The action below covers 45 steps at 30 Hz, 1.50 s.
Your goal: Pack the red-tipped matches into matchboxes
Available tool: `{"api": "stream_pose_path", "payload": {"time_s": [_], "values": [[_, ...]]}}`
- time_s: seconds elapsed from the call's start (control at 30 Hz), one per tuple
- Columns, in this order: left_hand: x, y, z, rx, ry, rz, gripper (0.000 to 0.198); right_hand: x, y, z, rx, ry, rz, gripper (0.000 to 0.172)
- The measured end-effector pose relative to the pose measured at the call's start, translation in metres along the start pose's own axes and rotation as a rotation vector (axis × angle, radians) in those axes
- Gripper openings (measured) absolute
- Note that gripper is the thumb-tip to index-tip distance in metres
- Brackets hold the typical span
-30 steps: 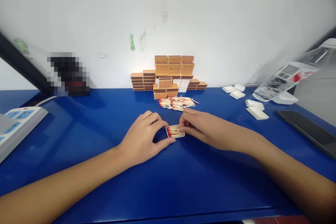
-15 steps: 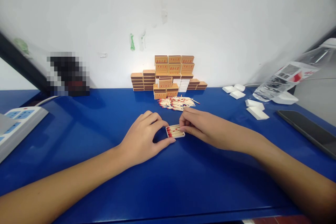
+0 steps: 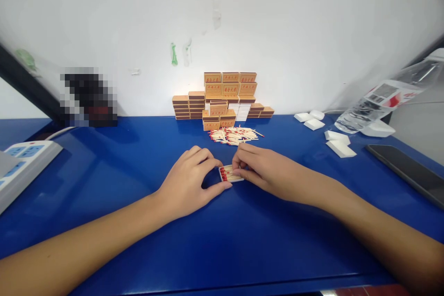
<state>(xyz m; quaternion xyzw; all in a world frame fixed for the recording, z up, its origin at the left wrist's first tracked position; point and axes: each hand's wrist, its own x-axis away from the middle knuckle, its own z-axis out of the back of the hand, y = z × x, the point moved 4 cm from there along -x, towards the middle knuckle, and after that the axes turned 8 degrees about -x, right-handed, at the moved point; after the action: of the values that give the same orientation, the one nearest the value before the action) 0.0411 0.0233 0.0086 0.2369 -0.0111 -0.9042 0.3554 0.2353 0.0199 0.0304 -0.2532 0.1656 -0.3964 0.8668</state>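
A small white matchbox tray (image 3: 237,180) filled with red-headed matches (image 3: 225,177) lies on the blue table. My left hand (image 3: 189,178) steadies its left end, the index finger at the far corner and the thumb at the near corner. Over the tray's right part, my right hand (image 3: 255,166) pinches a match whose red head shows among the others; its stick is mostly hidden by the fingers. Just behind the tray is a loose heap of matches (image 3: 236,135).
Stacked matchboxes (image 3: 230,89) stand against the wall behind the heap. At the right are white trays (image 3: 341,149), a tilted water bottle (image 3: 378,97) and a black phone (image 3: 405,171). A power strip (image 3: 31,166) lies at the left, below a pixelated dark object (image 3: 90,97).
My right hand has shifted slightly left over the tray, and the pinched match's head has moved left with it. My left hand and the tray stay in place.
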Motion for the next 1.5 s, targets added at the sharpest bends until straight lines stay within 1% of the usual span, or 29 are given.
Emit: {"api": "stream_pose_path", "payload": {"time_s": [0.23, 0.37, 0.57, 0.67, 0.87, 1.17, 1.5], "values": [[0.000, 0.000, 0.000, -0.002, -0.005, -0.005, 0.034, -0.004, 0.005, -0.003, -0.005, 0.079, 0.021, 0.015], [0.000, 0.000, -0.001, -0.004, -0.010, 0.000, 0.033, -0.006, 0.007, -0.007, -0.002, 0.059, 0.039, 0.015], [0.000, 0.000, 0.000, -0.010, -0.007, 0.006, 0.034, -0.003, 0.007, 0.002, 0.074, 0.087, 0.049, 0.013], [0.000, 0.000, 0.001, -0.003, -0.005, 0.005, 0.033, -0.002, 0.007, 0.005, 0.096, 0.076, 0.039, 0.012], [0.000, 0.001, 0.001, 0.000, -0.001, 0.001, 0.033, -0.002, 0.008, 0.001, 0.080, 0.034, 0.037, 0.014], [0.000, 0.000, 0.001, 0.004, -0.014, 0.005, 0.033, -0.002, 0.004, 0.000, 0.078, 0.042, 0.034, 0.014], [-0.001, 0.001, 0.002, 0.007, -0.017, 0.011, 0.032, -0.002, 0.005, 0.000, 0.070, 0.036, 0.009, 0.013]]}}
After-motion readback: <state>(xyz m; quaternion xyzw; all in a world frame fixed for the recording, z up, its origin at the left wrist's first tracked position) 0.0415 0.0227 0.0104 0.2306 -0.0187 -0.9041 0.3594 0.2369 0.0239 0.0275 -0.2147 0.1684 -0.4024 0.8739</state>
